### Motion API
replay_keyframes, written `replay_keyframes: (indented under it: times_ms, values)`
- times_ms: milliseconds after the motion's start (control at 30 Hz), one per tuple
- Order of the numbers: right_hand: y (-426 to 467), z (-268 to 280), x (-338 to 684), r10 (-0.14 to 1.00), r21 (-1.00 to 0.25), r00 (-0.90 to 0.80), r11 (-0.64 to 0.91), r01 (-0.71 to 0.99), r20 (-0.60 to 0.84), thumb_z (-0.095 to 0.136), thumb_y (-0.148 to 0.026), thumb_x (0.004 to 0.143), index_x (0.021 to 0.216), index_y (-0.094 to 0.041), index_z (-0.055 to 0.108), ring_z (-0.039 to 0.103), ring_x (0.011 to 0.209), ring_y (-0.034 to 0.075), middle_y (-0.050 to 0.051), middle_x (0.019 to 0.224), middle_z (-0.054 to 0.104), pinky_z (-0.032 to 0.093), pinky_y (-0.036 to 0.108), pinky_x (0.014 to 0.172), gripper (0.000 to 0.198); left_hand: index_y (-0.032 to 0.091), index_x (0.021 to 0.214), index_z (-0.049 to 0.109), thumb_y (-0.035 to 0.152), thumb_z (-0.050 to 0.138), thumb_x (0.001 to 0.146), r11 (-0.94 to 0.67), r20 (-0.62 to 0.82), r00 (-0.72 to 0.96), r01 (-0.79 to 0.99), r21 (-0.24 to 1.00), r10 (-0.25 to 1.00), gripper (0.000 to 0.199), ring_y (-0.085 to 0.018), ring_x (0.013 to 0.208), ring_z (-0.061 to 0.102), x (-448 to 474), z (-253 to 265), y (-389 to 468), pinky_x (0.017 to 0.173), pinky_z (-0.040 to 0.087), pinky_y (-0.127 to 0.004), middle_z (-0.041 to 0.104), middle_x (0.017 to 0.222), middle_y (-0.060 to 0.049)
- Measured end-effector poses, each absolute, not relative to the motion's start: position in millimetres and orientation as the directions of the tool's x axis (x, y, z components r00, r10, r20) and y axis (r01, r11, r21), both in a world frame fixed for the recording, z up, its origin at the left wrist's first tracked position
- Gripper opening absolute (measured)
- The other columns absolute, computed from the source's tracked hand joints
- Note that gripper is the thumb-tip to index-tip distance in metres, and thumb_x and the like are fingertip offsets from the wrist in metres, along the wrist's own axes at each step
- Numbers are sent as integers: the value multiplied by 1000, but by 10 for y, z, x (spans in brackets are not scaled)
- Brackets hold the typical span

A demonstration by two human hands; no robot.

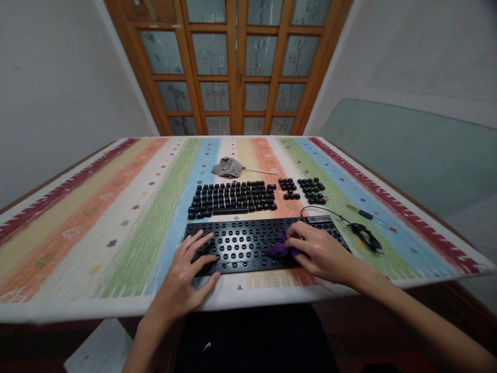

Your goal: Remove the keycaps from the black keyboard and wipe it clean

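Observation:
A black keyboard base (237, 243) with its keycaps off lies near the table's front edge. Spread fingers of my left hand (186, 269) rest on its left end, with the thumb at the front edge. My right hand (312, 248) is closed around a purple cloth (278, 248), which touches the keyboard right of its middle. Part of the cloth is hidden under the fingers. Just behind the base, the loose black keycaps (233, 197) lie in rows laid out like a keyboard, with smaller groups (310, 190) to their right.
A grey cloth (228, 168) lies behind the keycaps beside a thin rod (260, 171). Right of the keyboard are its bundled cable (365, 237) and a screwdriver with a dark handle (365, 214). A striped tablecloth (128, 223) covers the table.

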State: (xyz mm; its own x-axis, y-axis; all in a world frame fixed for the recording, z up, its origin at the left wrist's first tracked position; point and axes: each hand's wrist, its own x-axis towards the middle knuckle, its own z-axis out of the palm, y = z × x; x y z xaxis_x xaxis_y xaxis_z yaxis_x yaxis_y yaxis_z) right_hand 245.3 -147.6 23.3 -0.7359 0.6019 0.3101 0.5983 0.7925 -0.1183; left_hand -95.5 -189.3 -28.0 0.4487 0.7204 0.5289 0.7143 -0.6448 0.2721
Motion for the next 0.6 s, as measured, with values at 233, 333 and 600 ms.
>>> replay_keyframes:
  times_ms: [233,333,600]
  values:
    - [-1541,110,2490,590,-130,-756,805,579,283,50,-3,80,98,-14,68,56,85,21,11,97,61,50,34,73,29,20,102,65,16,59,88,-667,545,464,697,261,698,16,-34,141,38,-877,-229,-1875,111,37,-67,50,144,-12]
    - [-1558,51,2477,557,-102,-776,826,554,297,49,-1,76,106,-16,69,55,86,21,11,100,61,50,34,73,39,20,98,67,15,58,87,-676,556,465,689,261,689,15,-34,140,38,-863,-218,-1865,110,38,-67,51,144,-11]
    - [-1568,39,2464,591,-104,-766,804,586,251,48,-1,76,99,-16,70,55,89,22,11,100,61,52,37,77,35,21,94,68,15,56,89,-661,507,470,684,307,722,14,-33,138,42,-856,-214,-1846,108,40,-66,55,139,-10]
